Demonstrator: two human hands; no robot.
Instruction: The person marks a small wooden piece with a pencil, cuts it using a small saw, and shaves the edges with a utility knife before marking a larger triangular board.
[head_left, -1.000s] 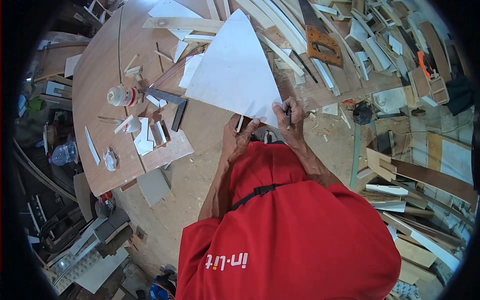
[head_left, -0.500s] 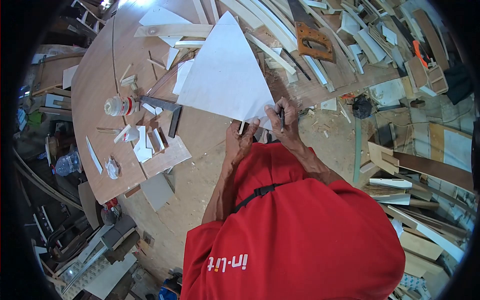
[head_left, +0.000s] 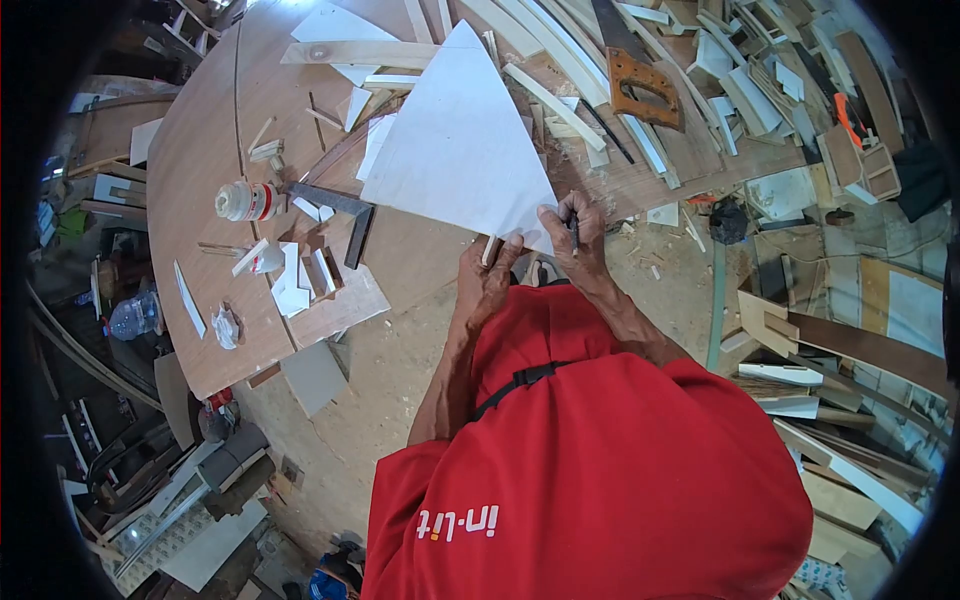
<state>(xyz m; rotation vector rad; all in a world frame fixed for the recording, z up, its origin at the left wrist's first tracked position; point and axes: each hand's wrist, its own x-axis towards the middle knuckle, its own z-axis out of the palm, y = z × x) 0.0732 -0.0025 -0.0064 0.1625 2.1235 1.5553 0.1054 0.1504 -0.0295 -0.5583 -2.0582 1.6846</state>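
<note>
A white triangular panel reaches over the table's near edge, its tip pointing away from me. Below its near edge, my left hand is closed around a short pale wood strip, thumb against the panel's edge. My right hand is at the near right corner, pinching a dark pencil, with the thumb touching the panel. Whether the left fingers also grip the panel from beneath is hidden. Left of the panel lies a dark try square on the tabletop.
On the table stand a glue jar and a small white container among offcuts. A handsaw lies at the back right beside long strips. Scrap wood is piled at right; a plastic bottle is at left.
The whole view has shifted slightly, with the table and panel sitting a little further right. Both hands keep their places at the panel's near edge, and the wood strip shows slightly more.
</note>
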